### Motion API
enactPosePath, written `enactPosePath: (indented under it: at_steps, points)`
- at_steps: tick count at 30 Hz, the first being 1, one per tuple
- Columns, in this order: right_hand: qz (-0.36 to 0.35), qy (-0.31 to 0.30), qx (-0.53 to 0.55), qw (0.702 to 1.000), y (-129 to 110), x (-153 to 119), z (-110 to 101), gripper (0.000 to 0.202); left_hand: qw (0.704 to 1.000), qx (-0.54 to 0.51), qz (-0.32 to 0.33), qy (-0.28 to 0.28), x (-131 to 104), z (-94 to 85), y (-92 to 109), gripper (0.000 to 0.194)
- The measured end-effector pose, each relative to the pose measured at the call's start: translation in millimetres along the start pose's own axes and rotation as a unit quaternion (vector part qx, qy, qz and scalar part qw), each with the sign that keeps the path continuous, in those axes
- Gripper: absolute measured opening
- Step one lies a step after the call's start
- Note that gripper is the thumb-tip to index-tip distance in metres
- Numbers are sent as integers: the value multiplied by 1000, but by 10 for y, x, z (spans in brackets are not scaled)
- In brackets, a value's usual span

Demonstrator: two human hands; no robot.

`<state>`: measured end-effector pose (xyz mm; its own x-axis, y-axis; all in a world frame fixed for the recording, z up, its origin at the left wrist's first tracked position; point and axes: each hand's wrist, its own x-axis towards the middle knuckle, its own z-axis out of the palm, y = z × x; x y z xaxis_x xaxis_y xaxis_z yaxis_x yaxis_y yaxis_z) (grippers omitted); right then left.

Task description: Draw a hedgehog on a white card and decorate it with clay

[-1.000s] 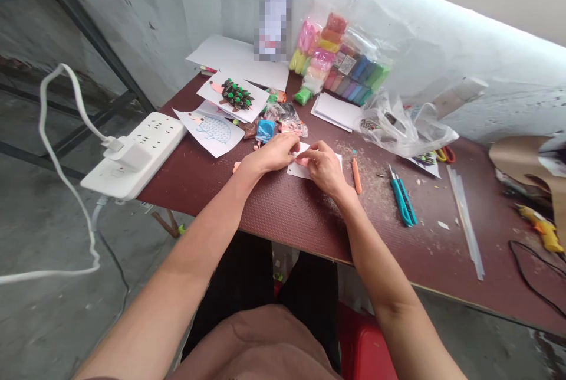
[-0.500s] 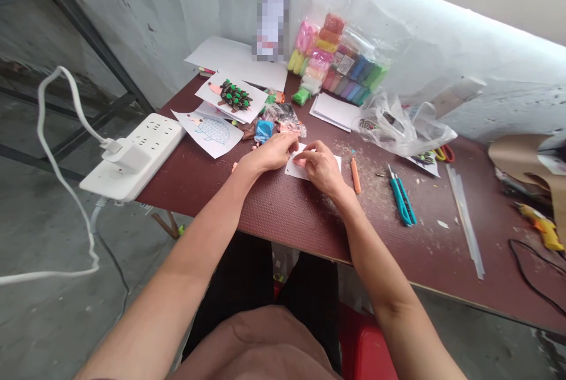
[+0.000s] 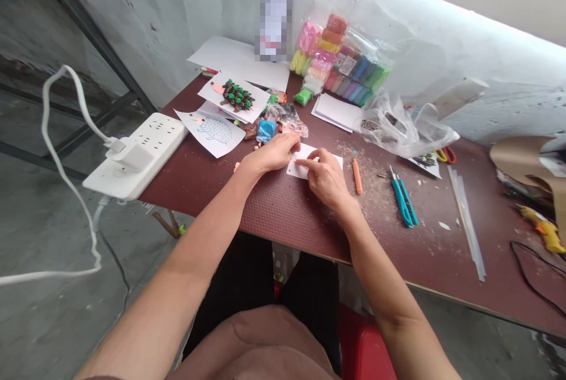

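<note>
While your right hand (image 3: pixel 326 182) stretches its index finger to one small pink piece (image 3: pixel 296 161), its other fingers fold under, so you cannot tell whether they pinch anything. Your left hand (image 3: pixel 280 151) curls at the near-left side of the same card, its grip likewise impossible to tell. The piece lies on one small white card (image 3: pixel 293 172), between your two hands. Just right of it lie one orange stick (image 3: pixel 357 176) and one teal-handled tool (image 3: pixel 403 198); up and left are one blue packet (image 3: pixel 266 131) and two hedgehog pictures, one outlined in blue (image 3: pixel 214 132), one dark with green dots (image 3: pixel 239 95). Farther off sit one white power strip (image 3: pixel 150 138) and one yellow glue gun (image 3: pixel 542 228). Compared with half a second ago, your right index finger is straighter, while your left hand keeps nearly the same pose. Your fingers hide part of the card, the pink piece is too small to make out its shape, the glue gun's cord (image 3: pixel 528 274) runs out of view, and one upright object (image 3: pixel 273 25) by the wall is blurred into blocks.
</note>
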<state>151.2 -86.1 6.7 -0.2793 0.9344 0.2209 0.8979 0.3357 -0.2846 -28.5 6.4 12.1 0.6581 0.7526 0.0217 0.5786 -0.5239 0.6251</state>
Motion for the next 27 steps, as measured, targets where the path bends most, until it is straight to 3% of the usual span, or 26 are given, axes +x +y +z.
enactPosePath:
  at_steps: [5, 15, 22, 27]
  points:
    - [-4, -11, -15, 1000, -15, 26, 43, 46, 1000, -3, -23, -12, -26, -36, 69, 21]
    - [-11, 13, -10, 1000, -24, 21, 58, 46, 1000, -7, 6, 6, 13, 28, -25, 19]
    - [-2, -11, -30, 999, -80, 37, 65, 46, 1000, 1, 1, 2, 1, 9, 4, 19]
    - [0, 22, -6, 1000, -42, 21, 57, 48, 1000, 10, 10, 7, -13, 14, 4, 21]
